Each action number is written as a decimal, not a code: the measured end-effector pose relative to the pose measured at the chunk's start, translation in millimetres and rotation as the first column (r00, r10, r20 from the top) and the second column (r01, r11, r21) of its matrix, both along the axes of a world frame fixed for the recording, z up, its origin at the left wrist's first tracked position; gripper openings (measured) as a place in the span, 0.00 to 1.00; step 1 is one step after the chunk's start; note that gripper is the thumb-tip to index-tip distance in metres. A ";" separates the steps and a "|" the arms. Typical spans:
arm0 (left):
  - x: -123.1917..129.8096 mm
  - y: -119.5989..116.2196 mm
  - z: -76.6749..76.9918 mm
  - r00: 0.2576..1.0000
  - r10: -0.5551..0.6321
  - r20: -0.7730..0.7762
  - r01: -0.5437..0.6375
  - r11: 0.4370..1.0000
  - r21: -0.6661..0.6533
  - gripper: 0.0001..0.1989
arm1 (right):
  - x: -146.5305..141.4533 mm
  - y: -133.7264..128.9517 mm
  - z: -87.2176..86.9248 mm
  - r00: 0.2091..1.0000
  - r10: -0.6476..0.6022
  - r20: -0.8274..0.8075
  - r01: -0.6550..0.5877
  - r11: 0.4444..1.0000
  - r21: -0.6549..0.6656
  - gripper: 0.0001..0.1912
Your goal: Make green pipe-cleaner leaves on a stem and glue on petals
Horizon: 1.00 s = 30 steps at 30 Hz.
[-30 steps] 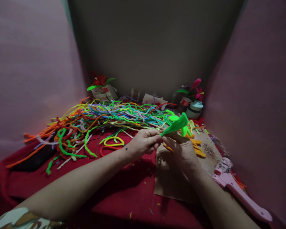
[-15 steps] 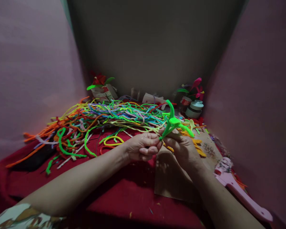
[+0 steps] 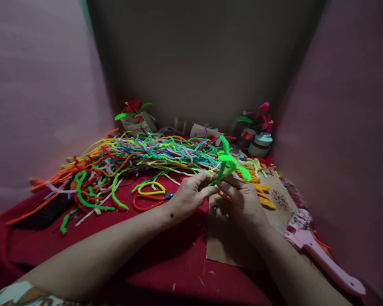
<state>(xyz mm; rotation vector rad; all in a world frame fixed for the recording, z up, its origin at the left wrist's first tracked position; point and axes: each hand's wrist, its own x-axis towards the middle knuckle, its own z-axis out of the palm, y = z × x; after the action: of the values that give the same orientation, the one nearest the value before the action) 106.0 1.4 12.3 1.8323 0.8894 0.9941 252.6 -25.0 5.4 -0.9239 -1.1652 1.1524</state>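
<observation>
Between my two hands stands a bright green fuzzy-stem piece (image 3: 227,160), with several curved loops at its top and its lower end among my fingers. My left hand (image 3: 191,194) pinches the lower end of it from the left, thumb stretched toward the right. My right hand (image 3: 242,199) grips the same piece from the other side, its fingers bent round the base. The fingertips of both hands nearly meet. Part of the stem is hidden by the fingers.
A heap of coloured fuzzy stems (image 3: 166,151) spreads behind and left. Scissors (image 3: 150,196) with yellow and red handles lie left of my hands. Orange pieces (image 3: 264,196) rest on a brown board (image 3: 223,242). A pink tool (image 3: 325,255) is at right, a lidded jar (image 3: 260,144) behind.
My left hand has turned, with its thumb now stretched out, and shows its back more. The green piece has tilted and shifted slightly left. More of the scissors shows.
</observation>
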 end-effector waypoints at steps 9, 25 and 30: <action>2.9 -3.0 -1.6 0.991 0.018 0.136 -0.013 0.999 -0.038 0.07 | -2.0 -0.7 3.2 0.992 -0.079 0.102 0.077 0.997 0.019 0.08; -1.5 0.5 -1.8 0.845 -0.139 0.516 0.449 0.710 -0.543 0.11 | 8.2 9.1 -4.2 0.982 0.187 -0.013 -0.186 0.980 0.065 0.11; -8.0 7.1 -4.4 0.798 -0.209 0.566 0.559 0.609 -0.563 0.12 | 13.2 8.0 -3.8 0.969 0.245 -0.013 -0.245 0.968 -0.045 0.13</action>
<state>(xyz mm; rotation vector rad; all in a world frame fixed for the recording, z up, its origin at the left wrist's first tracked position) 98.0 8.4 7.8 0.9818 0.4297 0.6014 265.8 -17.0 1.5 -0.8255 -1.2769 1.3856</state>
